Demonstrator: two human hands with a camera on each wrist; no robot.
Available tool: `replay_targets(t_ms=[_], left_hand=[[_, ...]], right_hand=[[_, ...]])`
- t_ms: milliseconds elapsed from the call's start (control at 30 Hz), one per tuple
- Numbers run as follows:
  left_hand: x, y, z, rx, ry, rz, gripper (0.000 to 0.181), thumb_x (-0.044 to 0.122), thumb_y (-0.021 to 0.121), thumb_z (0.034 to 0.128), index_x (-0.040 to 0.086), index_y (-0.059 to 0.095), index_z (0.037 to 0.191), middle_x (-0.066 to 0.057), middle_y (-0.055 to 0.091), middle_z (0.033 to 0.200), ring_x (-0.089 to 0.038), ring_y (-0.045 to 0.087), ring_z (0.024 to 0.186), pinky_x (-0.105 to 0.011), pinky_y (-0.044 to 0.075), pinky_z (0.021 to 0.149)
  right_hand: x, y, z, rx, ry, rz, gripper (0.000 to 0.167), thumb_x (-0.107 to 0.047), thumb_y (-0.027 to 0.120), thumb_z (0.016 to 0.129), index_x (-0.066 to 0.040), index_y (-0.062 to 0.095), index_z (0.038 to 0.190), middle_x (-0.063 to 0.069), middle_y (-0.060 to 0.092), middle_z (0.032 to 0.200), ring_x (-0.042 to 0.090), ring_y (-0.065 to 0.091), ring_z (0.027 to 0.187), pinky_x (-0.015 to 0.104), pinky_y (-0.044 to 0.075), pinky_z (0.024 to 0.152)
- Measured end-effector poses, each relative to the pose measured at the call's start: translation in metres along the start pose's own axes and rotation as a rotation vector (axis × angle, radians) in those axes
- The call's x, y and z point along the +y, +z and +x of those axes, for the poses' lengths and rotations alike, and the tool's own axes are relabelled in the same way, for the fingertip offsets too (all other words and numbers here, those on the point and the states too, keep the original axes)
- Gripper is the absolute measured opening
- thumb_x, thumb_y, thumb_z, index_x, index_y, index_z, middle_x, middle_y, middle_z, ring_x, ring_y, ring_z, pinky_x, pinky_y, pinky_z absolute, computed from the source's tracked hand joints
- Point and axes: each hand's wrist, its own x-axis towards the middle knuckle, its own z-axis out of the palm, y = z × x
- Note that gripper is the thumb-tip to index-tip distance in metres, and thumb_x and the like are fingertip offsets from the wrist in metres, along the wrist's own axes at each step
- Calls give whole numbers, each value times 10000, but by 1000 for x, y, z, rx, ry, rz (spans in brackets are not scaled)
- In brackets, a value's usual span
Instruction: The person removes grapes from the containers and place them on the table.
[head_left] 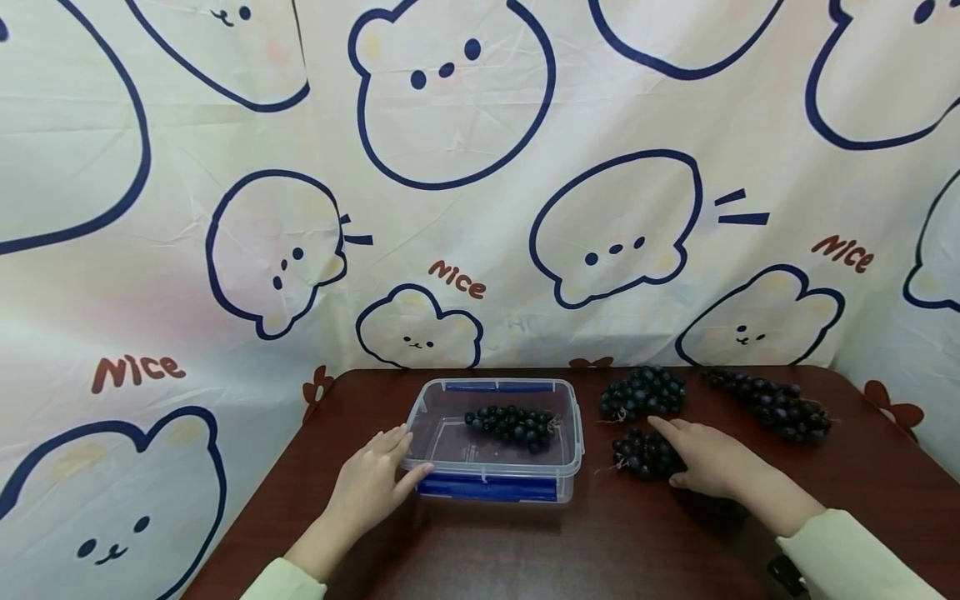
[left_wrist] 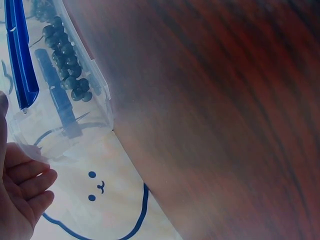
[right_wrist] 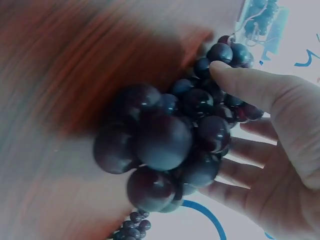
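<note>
A clear plastic container [head_left: 491, 481] with blue clips holds one bunch of dark grapes [head_left: 513, 425]. At its left side my left hand [head_left: 371, 479] rests, fingers along the wall and thumb by the front corner. Right of the container, my right hand [head_left: 712, 462] grips another bunch of grapes [head_left: 641, 454]. The right wrist view shows the thumb across the near side of that bunch [right_wrist: 197, 105], the fingers round its far side. The palm hides part of the bunch in the head view.
Behind the gripped bunch lies a third bunch of grapes [head_left: 642, 393]; a longer one [head_left: 772, 404] is at the back right. The brown tabletop [head_left: 495, 554] meets a patterned cloth [head_left: 450, 225] behind and at the sides. A small black object [head_left: 786, 575] shows by the right sleeve.
</note>
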Motion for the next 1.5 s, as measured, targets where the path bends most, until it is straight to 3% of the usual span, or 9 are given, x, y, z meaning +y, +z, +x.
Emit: replay_targets(t_ms=[467,1033,1500], left_hand=[[0,1,0,-11,-13,-2,589,455,748,820,-50,700,1119,-202,638,1217,-318,605,1141,-469,472,964],[-1,2,-1,1,-9,-4,586,453,749,819,-49,703,1116,-197,641,1214,-307,602,1147,-463,464,977],[-2,5,-1,36,8,-12,578,448,759,813,-42,707,1115,-188,649,1204,-301,610,1138,-460,468,972]], right_hand=[[-17,-17,0,180,-59,-53,779,-255,826,776,32,458,1399,279,542,1274,457,541,1131,583,475,883],[-45,-30,18,505,-146,-72,780,-205,822,792,32,427,1421,258,561,1267,405,562,1122,538,496,884],[-69,-23,42,609,-280,-18,740,-224,809,807,-1,455,1417,204,587,1262,349,574,1136,493,503,907]])
